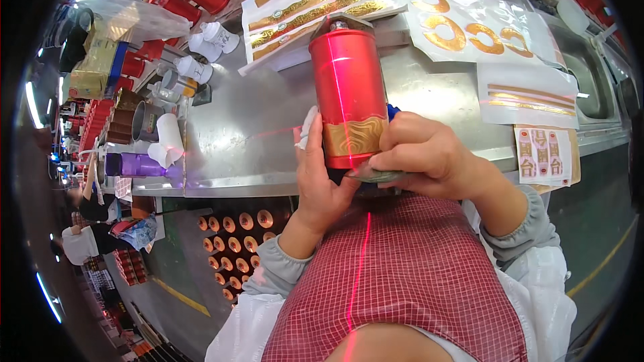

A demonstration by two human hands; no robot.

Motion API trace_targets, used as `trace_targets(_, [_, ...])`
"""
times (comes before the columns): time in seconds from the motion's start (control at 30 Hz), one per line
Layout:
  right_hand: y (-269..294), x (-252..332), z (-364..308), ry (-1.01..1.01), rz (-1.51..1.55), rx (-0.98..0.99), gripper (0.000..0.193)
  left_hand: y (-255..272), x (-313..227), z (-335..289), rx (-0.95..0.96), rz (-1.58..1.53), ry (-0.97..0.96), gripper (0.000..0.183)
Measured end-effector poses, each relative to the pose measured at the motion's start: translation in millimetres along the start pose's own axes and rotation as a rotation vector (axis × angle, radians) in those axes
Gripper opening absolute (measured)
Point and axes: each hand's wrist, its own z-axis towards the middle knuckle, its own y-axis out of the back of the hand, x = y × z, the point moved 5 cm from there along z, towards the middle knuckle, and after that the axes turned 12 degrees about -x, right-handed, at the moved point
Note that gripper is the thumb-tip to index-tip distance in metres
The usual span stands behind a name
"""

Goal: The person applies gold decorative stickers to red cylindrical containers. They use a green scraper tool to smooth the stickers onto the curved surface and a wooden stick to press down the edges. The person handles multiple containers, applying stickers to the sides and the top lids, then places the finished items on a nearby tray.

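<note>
A red cylindrical bottle (pixel 349 77) lies in front of me in a dark holder (pixel 340 22), its bottom end toward me. Around its lower part runs a gold band (pixel 354 135) with a wavy pattern. My left hand (pixel 316 184) grips the bottle's left side near the bottom, with white material (pixel 307 127) over some fingertips. My right hand (pixel 429 157) is closed at the lower right of the bottle, knuckles against the gold band. Out of its fingers sticks a flat grey-green piece (pixel 376 174), whose kind I cannot make out. A red light line runs along the bottle.
Sheets of gold strip stickers (pixel 315 10) and curved gold stickers (pixel 463 27) lie on the metal table (pixel 231 151). Small white bottles (pixel 218 39), a white roll (pixel 170 137) and a purple object (pixel 137 164) stand left. A sink (pixel 590 74) is at right.
</note>
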Motion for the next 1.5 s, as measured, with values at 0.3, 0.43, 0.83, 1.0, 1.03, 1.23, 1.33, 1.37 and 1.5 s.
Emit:
trace_targets(0.3, [16.3,-26.3,7.2,-0.125,-0.156,-0.166,0.018,-2.2,5.5,-6.0,0.025,-0.065,0.134,0.095])
trace_targets(0.43, [5.2,-12.5,8.7,-0.044,-0.116,-0.095,0.017,-0.4,0.9,1.0,0.032,-0.003,0.070,0.095])
trace_targets(0.83, [28.7,-41.9,8.1,-0.176,-0.264,-0.307,0.016,-4.4,2.4,-0.9,0.068,-0.108,0.210,0.097])
trace_targets(1.0, [14.4,-26.8,5.1,-0.169,-0.078,-0.045,0.016,-1.3,-5.4,7.3,0.041,0.126,-0.090,0.096])
trace_targets(1.03, [23.4,-37.0,6.7,-0.105,-0.222,-0.186,0.019,-2.9,-8.0,7.5,0.054,0.123,-0.095,0.096])
trace_targets(1.23, [18.4,-26.9,4.7,-0.074,-0.110,-0.149,0.018,-2.5,7.7,-4.2,0.082,-0.030,0.080,0.096])
trace_targets(1.33, [25.4,-40.6,3.6,-0.111,-0.219,-0.313,0.014,-2.2,-3.7,3.2,0.053,-0.016,0.033,0.095])
trace_targets(1.37, [15.7,-24.2,-1.6,-0.091,-0.115,-0.219,0.014,-1.3,-5.6,6.6,0.067,0.031,0.001,0.095])
trace_targets(1.5, [23.7,-40.0,-1.8,-0.170,-0.125,-0.268,0.014,-2.7,-11.5,4.4,0.059,0.102,-0.050,0.093])
